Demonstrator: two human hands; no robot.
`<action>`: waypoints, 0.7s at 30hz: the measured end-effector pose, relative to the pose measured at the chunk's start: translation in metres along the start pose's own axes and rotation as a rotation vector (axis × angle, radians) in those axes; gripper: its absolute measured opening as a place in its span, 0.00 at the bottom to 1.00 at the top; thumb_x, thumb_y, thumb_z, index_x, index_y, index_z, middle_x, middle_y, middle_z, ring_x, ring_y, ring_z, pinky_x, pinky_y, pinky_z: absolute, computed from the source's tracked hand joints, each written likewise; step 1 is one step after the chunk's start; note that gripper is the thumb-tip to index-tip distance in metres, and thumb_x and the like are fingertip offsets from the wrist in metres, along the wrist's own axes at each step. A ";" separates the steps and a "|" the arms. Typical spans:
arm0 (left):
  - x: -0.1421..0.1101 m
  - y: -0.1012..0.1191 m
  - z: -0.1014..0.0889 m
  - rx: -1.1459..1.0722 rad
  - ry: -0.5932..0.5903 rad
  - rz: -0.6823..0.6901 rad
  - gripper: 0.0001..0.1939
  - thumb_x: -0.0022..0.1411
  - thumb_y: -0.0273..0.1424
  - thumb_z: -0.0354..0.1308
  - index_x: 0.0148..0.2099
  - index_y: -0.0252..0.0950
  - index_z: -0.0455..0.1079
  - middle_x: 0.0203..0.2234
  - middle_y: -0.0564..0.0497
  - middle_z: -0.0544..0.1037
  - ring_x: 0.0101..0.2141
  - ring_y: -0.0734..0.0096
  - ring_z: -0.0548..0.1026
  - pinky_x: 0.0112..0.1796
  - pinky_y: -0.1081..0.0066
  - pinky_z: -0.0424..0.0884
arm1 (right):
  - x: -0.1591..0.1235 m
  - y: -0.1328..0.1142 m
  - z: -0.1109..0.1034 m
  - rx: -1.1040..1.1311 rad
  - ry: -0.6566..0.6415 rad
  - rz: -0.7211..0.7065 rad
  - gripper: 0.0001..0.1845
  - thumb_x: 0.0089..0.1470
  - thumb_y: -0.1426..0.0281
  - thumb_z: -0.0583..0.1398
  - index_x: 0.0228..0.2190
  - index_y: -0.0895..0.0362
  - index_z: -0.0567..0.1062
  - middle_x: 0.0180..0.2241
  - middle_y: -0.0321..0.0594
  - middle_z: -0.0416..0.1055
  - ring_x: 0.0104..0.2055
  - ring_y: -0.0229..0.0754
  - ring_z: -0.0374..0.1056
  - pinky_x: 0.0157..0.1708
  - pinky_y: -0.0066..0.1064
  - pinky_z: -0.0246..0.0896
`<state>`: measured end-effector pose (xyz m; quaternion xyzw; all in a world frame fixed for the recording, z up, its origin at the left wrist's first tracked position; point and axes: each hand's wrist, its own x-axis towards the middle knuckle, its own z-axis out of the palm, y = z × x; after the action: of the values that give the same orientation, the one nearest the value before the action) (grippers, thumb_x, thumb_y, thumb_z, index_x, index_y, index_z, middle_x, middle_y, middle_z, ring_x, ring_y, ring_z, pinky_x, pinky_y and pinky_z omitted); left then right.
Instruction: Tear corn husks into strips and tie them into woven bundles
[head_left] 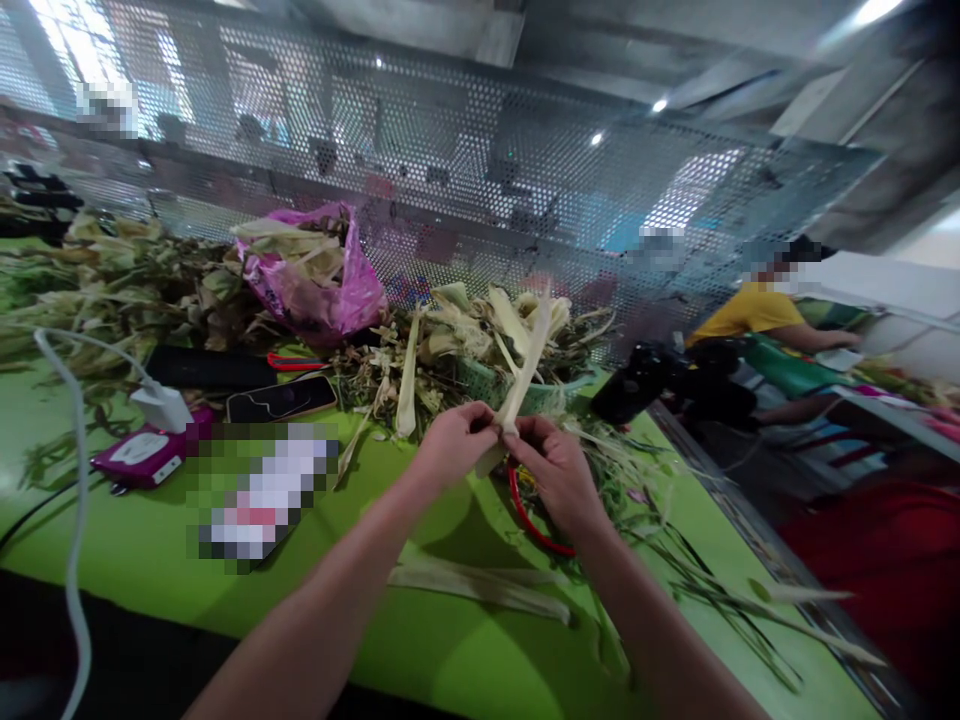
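Pinching: L hand point(471, 432) & R hand point(553, 468), fingertips on 1 husk point(528, 368)
Table point(405, 655): loose strips point(517, 594), apparently unused; no finished pc seen
Basket point(556, 398): more husks point(508, 322), prob. to do

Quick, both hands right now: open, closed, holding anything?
Left hand: closed, pinching the pale husk strip near its lower end.
Right hand: closed, pinching the same strip beside it.

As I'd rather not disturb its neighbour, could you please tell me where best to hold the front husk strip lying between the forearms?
Probably pinch the husk strip across its middle, from above and the near side: it lies long and narrow, with bare green tabletop in front and another strip behind.
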<state>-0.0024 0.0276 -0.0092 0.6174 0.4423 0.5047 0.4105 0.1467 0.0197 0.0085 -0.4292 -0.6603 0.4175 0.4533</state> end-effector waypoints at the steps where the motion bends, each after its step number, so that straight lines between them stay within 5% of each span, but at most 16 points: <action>1: 0.000 0.000 0.000 -0.010 -0.004 -0.005 0.05 0.55 0.30 0.54 0.30 0.35 0.68 0.23 0.54 0.71 0.25 0.75 0.66 0.29 0.74 0.64 | 0.000 0.000 0.000 -0.003 0.006 -0.009 0.11 0.49 0.61 0.63 0.30 0.56 0.72 0.27 0.35 0.69 0.28 0.38 0.61 0.28 0.28 0.57; 11: 0.000 0.001 -0.001 0.007 0.039 0.016 0.05 0.54 0.32 0.56 0.31 0.35 0.68 0.25 0.52 0.73 0.27 0.73 0.68 0.29 0.75 0.64 | 0.000 0.004 0.001 0.041 0.083 -0.020 0.16 0.47 0.57 0.64 0.32 0.55 0.72 0.29 0.37 0.71 0.32 0.41 0.65 0.33 0.32 0.62; 17: 0.006 -0.012 0.003 -0.231 0.096 -0.064 0.06 0.53 0.31 0.56 0.28 0.35 0.64 0.20 0.57 0.68 0.23 0.78 0.64 0.25 0.76 0.60 | -0.002 -0.006 0.003 0.245 0.053 0.047 0.10 0.45 0.63 0.67 0.28 0.53 0.72 0.30 0.35 0.72 0.33 0.41 0.67 0.39 0.33 0.63; 21: 0.010 -0.022 -0.003 -0.393 0.190 -0.125 0.07 0.51 0.30 0.58 0.26 0.35 0.63 0.18 0.58 0.66 0.20 0.79 0.63 0.24 0.76 0.60 | -0.008 -0.027 -0.008 0.325 -0.032 0.079 0.08 0.48 0.63 0.64 0.29 0.50 0.71 0.28 0.35 0.70 0.29 0.40 0.66 0.34 0.35 0.63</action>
<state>-0.0068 0.0430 -0.0269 0.4464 0.4096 0.6107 0.5100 0.1507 0.0061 0.0343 -0.3691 -0.5736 0.5432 0.4895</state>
